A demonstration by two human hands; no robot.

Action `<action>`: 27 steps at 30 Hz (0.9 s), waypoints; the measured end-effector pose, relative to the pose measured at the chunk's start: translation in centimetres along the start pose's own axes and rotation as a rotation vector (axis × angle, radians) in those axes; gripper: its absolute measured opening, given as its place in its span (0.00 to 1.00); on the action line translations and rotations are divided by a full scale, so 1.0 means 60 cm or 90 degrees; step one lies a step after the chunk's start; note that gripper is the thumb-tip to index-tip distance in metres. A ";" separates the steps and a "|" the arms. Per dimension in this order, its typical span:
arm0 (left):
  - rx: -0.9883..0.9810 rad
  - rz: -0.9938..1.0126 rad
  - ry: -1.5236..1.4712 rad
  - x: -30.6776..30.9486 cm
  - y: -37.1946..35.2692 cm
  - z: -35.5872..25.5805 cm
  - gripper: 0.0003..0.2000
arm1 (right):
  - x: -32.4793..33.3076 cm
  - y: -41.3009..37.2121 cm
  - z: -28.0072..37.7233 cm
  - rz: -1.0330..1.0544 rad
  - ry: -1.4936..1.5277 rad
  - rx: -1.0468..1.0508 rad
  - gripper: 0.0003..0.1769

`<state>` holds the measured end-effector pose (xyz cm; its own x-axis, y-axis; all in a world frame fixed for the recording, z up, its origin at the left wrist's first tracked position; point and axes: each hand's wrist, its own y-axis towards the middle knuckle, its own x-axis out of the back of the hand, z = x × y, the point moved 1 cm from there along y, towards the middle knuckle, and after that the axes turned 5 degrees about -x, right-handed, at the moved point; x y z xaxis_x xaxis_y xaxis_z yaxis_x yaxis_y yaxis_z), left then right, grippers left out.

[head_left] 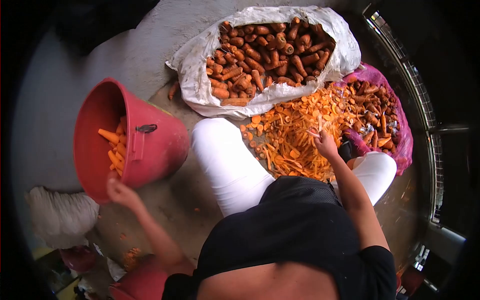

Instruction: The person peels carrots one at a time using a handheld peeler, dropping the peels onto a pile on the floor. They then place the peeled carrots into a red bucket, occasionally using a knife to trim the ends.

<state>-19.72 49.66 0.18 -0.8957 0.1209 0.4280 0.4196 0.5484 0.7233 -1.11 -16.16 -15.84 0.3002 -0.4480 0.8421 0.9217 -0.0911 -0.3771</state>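
My left hand [120, 192] grips the lower rim of a red bucket [155, 145] that is tipped on its side toward me. Several peeled carrots [115, 147] lie inside it. My right hand [326, 144] is closed around a small pale tool [315, 133], too small to identify. It hovers over a heap of orange carrot peelings [295, 135] between my white-trousered knees. A white sack [200, 85], open and full of unpeeled carrots [265, 55], lies beyond the peelings.
A pink mesh bag [402, 145] with more carrots lies at the right, next to a metal grille [420, 100]. A white cloth bundle [60, 215] sits at the lower left on the concrete floor. Another red container [142, 282] is by my left elbow.
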 end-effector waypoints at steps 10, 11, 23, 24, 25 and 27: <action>0.107 -0.201 0.368 -0.071 0.068 -0.056 0.21 | 0.027 -0.024 0.013 0.027 -0.077 0.020 0.19; 0.093 -0.197 0.373 -0.069 0.066 -0.043 0.20 | 0.022 -0.027 0.011 0.042 -0.083 0.001 0.19; 0.007 -0.082 0.239 0.060 0.129 0.196 0.17 | 0.044 0.008 -0.016 0.042 -0.092 -0.059 0.19; -0.007 -0.028 0.247 0.066 0.140 0.205 0.16 | 0.040 0.009 -0.019 0.041 -0.083 -0.067 0.20; -0.020 0.027 0.256 0.071 0.147 0.204 0.16 | 0.034 0.003 -0.012 0.027 -0.083 -0.071 0.20; 0.090 0.116 0.275 0.075 0.151 0.196 0.16 | 0.015 0.003 -0.013 0.008 -0.052 -0.042 0.20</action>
<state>-21.69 64.87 2.28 -0.6545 -0.1126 0.7476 0.5122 0.6613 0.5480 -0.87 -17.26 -15.43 0.3329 -0.3750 0.8652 0.9004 -0.1461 -0.4098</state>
